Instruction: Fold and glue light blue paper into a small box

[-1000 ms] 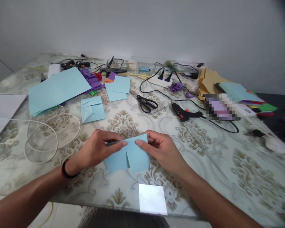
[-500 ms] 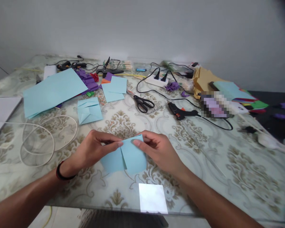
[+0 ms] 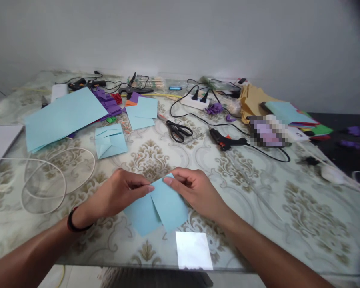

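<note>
A light blue paper (image 3: pixel 170 206), made up of two overlapping flaps with a slit between them, is held low over the patterned table. My left hand (image 3: pixel 120 194) pinches its upper left edge between thumb and fingers. At the top right corner, my right hand (image 3: pixel 198 190) grips the same paper, thumb in front and fingers behind. Beyond my left hand lies a folded light blue paper (image 3: pixel 111 142) with creases. Black-handled scissors (image 3: pixel 178 130) rest past the held paper, and a black glue gun (image 3: pixel 228 141) lies to their right.
Large blue sheets (image 3: pixel 64 116) and purple paper strips (image 3: pixel 108 102) lie at the back left, smaller blue squares (image 3: pixel 144 112) beside them. A white power strip (image 3: pixel 195 101) sits at the back. White cable loops (image 3: pixel 64 182) are at left; brown paper (image 3: pixel 255 100) is at the back right.
The held paper has tilted and its lower edges have come nearer, its two flaps spread wider. Both hands still grip it, and my right hand has shifted slightly left. The whole view has shifted a little.
</note>
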{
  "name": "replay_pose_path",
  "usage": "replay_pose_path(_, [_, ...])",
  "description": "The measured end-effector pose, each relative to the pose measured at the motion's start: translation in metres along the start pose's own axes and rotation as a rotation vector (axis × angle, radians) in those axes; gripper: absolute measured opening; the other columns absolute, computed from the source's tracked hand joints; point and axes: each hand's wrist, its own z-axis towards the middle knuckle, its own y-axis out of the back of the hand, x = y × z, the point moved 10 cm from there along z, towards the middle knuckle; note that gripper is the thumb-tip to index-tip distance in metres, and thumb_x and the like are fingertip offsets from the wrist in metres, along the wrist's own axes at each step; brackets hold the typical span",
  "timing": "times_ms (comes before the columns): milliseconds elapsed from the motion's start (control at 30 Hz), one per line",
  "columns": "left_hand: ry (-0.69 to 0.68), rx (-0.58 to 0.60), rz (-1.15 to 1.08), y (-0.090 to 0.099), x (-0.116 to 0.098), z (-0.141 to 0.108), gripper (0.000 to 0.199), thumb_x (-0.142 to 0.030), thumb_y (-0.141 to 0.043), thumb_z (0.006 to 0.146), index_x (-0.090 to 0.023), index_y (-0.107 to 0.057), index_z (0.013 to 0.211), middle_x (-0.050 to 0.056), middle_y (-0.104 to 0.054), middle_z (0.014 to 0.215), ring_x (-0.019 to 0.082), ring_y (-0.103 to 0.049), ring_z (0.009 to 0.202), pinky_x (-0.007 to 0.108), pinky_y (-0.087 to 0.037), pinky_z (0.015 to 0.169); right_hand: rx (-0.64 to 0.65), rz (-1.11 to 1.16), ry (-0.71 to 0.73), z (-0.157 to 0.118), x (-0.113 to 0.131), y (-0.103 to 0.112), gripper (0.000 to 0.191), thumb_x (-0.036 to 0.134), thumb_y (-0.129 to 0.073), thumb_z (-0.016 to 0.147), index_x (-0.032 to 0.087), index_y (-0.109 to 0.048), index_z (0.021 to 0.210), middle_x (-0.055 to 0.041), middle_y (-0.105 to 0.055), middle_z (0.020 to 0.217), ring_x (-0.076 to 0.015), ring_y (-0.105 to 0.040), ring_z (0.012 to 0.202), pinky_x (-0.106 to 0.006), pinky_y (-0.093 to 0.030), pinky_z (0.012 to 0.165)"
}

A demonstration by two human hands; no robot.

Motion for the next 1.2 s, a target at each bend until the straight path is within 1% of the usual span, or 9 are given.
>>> replay_pose_path(200, [0.037, 0.014, 0.014, -0.001, 0.006, 0.0, 0.042, -0.045, -0.06, 0.099, -0.017, -0.069, 0.069, -0.004, -0.05, 0.061, 0.011, -0.042, 0.06, 0.025, -0.031, 0.055, -0.028, -0.05, 0.042, 0.001, 0.002, 0.004, 0.04, 0.056, -0.065, 0.096, 0.02, -0.067, 0.079, 0.0026, -0.052, 0.063, -0.0123, -0.037, 0.057, -0.027, -0.026, 0.051])
replay_pose_path(367, [0.066, -0.048, -0.029, 0.005, 0.009, 0.001, 0.037, -0.046, -0.062, 0.097, -0.018, -0.081, 0.082, 0.0, -0.072, 0.073, 0.015, -0.058, 0.067, 0.024, -0.041, 0.059, 0.019, 0.005, -0.016, 0.006, -0.009, 0.002, 0.046, 0.063, -0.07, 0.091, 0.021, -0.06, 0.074, 0.0055, -0.041, 0.062, -0.0115, -0.033, 0.057, -0.027, -0.024, 0.05])
replay_pose_path(467, [0.085, -0.083, -0.057, 0.009, 0.013, 0.002, 0.037, -0.049, -0.064, 0.096, -0.019, -0.083, 0.085, 0.002, -0.077, 0.078, 0.016, -0.063, 0.07, 0.024, -0.044, 0.06, 0.064, -0.005, -0.055, 0.011, -0.017, 0.001, 0.052, 0.065, -0.073, 0.086, 0.021, -0.055, 0.066, 0.0063, -0.036, 0.062, -0.0107, -0.03, 0.057, -0.027, -0.022, 0.05])
replay_pose_path(567, [0.085, -0.069, -0.052, 0.008, 0.015, 0.004, 0.037, -0.049, -0.065, 0.095, -0.019, -0.084, 0.085, 0.002, -0.076, 0.077, 0.016, -0.062, 0.069, 0.024, -0.044, 0.06, 0.07, -0.004, -0.078, 0.014, -0.024, 0.003, 0.051, 0.065, -0.075, 0.085, 0.019, -0.06, 0.066, 0.0057, -0.04, 0.061, -0.0104, -0.031, 0.056, -0.026, -0.022, 0.051])
replay_pose_path(733, [0.09, -0.129, -0.071, 0.016, 0.019, 0.005, 0.04, -0.052, -0.065, 0.095, -0.018, -0.081, 0.082, 0.001, -0.074, 0.074, 0.014, -0.058, 0.065, 0.023, -0.042, 0.056, 0.161, 0.081, -0.105, 0.016, -0.029, -0.002, 0.043, 0.062, -0.077, 0.085, 0.019, -0.068, 0.083, 0.0039, -0.054, 0.068, -0.0114, -0.043, 0.059, -0.025, -0.03, 0.054])
replay_pose_path(867, [0.119, -0.146, -0.084, 0.018, 0.025, 0.007, 0.045, -0.056, -0.065, 0.093, -0.016, -0.077, 0.077, 0.001, -0.067, 0.069, 0.014, -0.054, 0.061, 0.023, -0.038, 0.053, 0.152, -0.004, -0.117, 0.018, -0.033, 0.004, 0.053, 0.066, -0.076, 0.083, 0.02, -0.056, 0.067, 0.0074, -0.038, 0.058, -0.0096, -0.032, 0.054, -0.025, -0.021, 0.05])
replay_pose_path(1000, [0.135, -0.114, -0.075, 0.015, 0.028, 0.009, 0.044, -0.057, -0.065, 0.094, -0.017, -0.075, 0.077, 0.0, -0.064, 0.069, 0.013, -0.05, 0.062, 0.023, -0.035, 0.054, 0.156, -0.01, -0.094, 0.021, -0.032, 0.006, 0.055, 0.067, -0.076, 0.083, 0.019, -0.056, 0.066, 0.0077, -0.037, 0.058, -0.0089, -0.031, 0.054, -0.025, -0.022, 0.049])
replay_pose_path(1067, [0.136, -0.132, -0.055, 0.019, 0.029, 0.01, 0.045, -0.057, -0.065, 0.094, -0.017, -0.074, 0.076, -0.002, -0.06, 0.068, 0.012, -0.047, 0.062, 0.023, -0.033, 0.054, 0.147, 0.018, -0.09, 0.022, -0.031, 0.006, 0.053, 0.066, -0.078, 0.083, 0.019, -0.057, 0.067, 0.0079, -0.04, 0.057, -0.0084, -0.034, 0.053, -0.023, -0.026, 0.048])
replay_pose_path(1200, [0.139, -0.174, -0.063, 0.028, 0.033, 0.01, 0.047, -0.06, -0.064, 0.094, -0.017, -0.072, 0.075, -0.002, -0.054, 0.067, 0.012, -0.043, 0.063, 0.023, -0.03, 0.053, 0.153, 0.152, -0.128, 0.023, -0.033, 0.006, 0.047, 0.061, -0.086, 0.076, 0.018, -0.068, 0.076, 0.0044, -0.06, 0.064, -0.012, -0.057, 0.063, -0.026, -0.054, 0.062])
